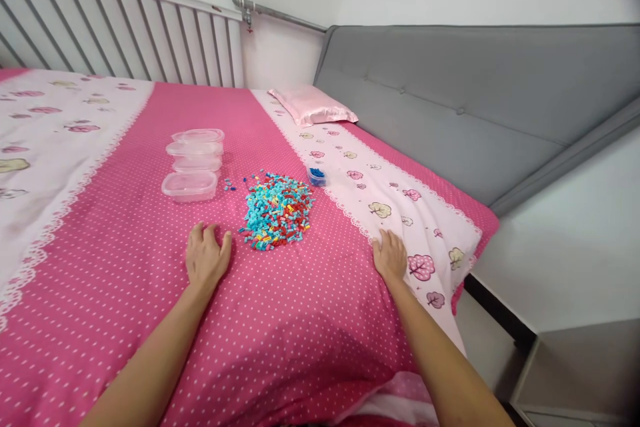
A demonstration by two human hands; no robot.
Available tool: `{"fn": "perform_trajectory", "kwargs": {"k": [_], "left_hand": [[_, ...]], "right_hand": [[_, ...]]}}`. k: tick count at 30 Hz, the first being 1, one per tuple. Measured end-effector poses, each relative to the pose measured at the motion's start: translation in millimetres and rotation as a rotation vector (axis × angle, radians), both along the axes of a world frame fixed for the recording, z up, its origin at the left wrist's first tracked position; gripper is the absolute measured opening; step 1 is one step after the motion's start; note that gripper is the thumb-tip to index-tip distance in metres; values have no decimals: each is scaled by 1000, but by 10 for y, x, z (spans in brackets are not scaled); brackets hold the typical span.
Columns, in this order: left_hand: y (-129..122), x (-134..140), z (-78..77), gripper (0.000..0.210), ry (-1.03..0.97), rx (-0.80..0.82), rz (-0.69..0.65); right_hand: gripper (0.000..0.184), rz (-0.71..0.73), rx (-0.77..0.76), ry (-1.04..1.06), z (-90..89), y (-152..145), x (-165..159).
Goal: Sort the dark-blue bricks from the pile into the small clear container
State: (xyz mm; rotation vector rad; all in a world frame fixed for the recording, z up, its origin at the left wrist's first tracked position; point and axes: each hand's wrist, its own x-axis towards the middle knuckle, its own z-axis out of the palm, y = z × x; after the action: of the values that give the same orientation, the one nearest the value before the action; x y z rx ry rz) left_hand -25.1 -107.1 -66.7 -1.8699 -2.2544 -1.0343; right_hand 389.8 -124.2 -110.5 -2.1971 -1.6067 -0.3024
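Note:
A heap of small toy building bricks (277, 210), mostly light blue with red and some yellow, lies on the pink dotted bedspread (300, 300). To the left of the heap my left hand (207, 255) rests on the cloth, fingers apart and holding nothing. My right hand (390, 255) lies on the bedspread farther right, open, by the lace-like border. Beyond the heap, on its right, stands a small clear container (317, 177) with dark blue pieces in it. Several clear plastic boxes (190, 185) stand in a row past my left hand.
A pink pillow (313, 105) lies at the far side against the grey padded headboard (450, 107). White slatted rails (125, 27) run along the back left, with a metal pipe (280, 13) on the wall. The bed's edge drops to the floor at right.

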Motion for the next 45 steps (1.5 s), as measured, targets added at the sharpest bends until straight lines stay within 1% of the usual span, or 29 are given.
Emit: {"fn": "perform_trajectory", "kwargs": {"k": [10, 21, 26, 37, 42, 45], "left_hand": [[56, -23, -55, 61, 138, -82, 45], [67, -37, -64, 62, 165, -127, 39], [77, -40, -71, 63, 166, -144, 40], [90, -57, -80, 62, 233, -155, 32], [114, -35, -81, 60, 194, -146, 36], [205, 11, -75, 61, 47, -127, 23]], "right_hand": [[45, -29, 5, -4, -20, 25, 12], [46, -34, -10, 5, -9, 23, -6], [45, -30, 5, 3, -9, 21, -7], [45, -23, 36, -12, -15, 31, 3], [46, -23, 45, -23, -23, 17, 18], [46, -16, 41, -20, -24, 7, 30]]}}
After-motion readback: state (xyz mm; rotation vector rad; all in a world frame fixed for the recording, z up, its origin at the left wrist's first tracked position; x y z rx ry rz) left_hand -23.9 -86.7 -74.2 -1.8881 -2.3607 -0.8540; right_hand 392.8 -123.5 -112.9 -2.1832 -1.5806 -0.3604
